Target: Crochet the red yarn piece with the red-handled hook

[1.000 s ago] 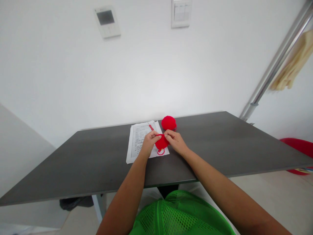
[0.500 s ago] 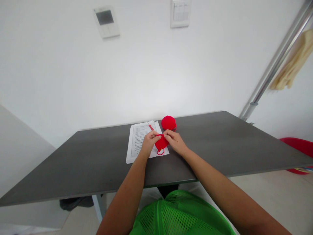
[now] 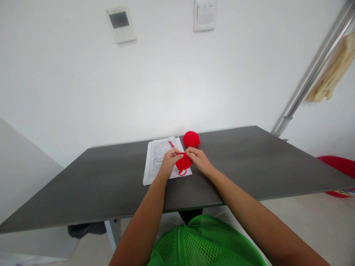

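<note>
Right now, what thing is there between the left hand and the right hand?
In the head view, a red yarn piece lies between the left hand and the right hand, its upper edge held by both.

Both hands [image 3: 169, 159] [image 3: 198, 159] pinch a red knitted piece [image 3: 183, 162].

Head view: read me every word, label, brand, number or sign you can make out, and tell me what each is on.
None can be read.
Sheet: rows of print, too small and blurred; the left hand hides part.
Wall panel: no legible text.
Switch: no legible text.
Ball and red piece: no label visible.
</note>
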The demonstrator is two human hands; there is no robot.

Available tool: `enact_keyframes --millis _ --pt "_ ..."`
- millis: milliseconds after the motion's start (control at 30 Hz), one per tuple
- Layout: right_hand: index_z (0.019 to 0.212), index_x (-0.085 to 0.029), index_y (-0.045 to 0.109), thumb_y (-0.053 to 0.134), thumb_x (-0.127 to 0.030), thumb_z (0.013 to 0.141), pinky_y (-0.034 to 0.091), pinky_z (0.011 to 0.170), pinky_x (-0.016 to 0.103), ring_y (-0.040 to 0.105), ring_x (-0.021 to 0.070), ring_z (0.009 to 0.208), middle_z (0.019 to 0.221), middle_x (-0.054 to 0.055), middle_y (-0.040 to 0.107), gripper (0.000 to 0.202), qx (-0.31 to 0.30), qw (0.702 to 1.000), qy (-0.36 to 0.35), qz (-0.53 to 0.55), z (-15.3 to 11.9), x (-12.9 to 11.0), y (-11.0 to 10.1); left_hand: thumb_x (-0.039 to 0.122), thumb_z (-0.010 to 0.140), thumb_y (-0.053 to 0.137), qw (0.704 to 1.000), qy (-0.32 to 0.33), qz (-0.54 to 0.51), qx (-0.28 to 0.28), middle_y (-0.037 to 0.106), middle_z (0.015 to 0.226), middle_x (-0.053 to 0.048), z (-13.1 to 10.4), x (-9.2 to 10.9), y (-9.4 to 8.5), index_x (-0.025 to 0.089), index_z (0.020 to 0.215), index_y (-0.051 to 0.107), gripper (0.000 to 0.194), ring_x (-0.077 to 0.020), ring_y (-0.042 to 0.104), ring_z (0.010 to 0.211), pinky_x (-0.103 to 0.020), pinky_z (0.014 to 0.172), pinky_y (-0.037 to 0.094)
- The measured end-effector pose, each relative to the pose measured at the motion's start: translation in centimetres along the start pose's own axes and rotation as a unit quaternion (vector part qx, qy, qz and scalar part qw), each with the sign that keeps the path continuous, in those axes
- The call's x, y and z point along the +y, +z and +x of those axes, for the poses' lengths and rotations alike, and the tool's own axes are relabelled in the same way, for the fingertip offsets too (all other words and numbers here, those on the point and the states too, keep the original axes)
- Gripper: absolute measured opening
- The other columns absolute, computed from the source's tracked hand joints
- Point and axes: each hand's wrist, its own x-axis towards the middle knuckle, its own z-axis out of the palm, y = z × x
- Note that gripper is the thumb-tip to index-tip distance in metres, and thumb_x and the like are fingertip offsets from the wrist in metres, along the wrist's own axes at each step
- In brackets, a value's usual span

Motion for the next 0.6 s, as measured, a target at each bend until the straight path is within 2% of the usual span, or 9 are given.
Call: enact_keyframes --millis 233,600 --pt "0.066 -0.018 0.051 0.046 -0.029 0.078 0.031 0.056 0.025 0.041 0.0114 0.056 0.061 -0.003 0.045 0.017 -0.019 0.997 0.010 0.070 0.05 0.37 -0.05 0.028 0.059 0.074 0.999 -0.013 -0.051 -0.011 0.060 0.054 0.003 -0.35 0.49 0.37 0.015 0.066 0.056 0.023 -0.0091 0.051 0.050 -0.021 0.052 0.035" --pt "0.065 -0.018 0.050 0.048 -0.029 0.079 0.030 0.056 0.024 0.039 0.0109 0.057 0.061 -0.004 0.044 0.018 -0.007 1.000 -0.005 0.022 -0.11 -0.03 0.01 0.028 0.060 0.073 0.999 -0.009 -0.037 -0.018 0.059 0.056 0.004 -0.31 0.42 0.22 0.016 0.066 0.057 0.021 -0.0089 0.051 0.051 -0.021 0.053 0.035"
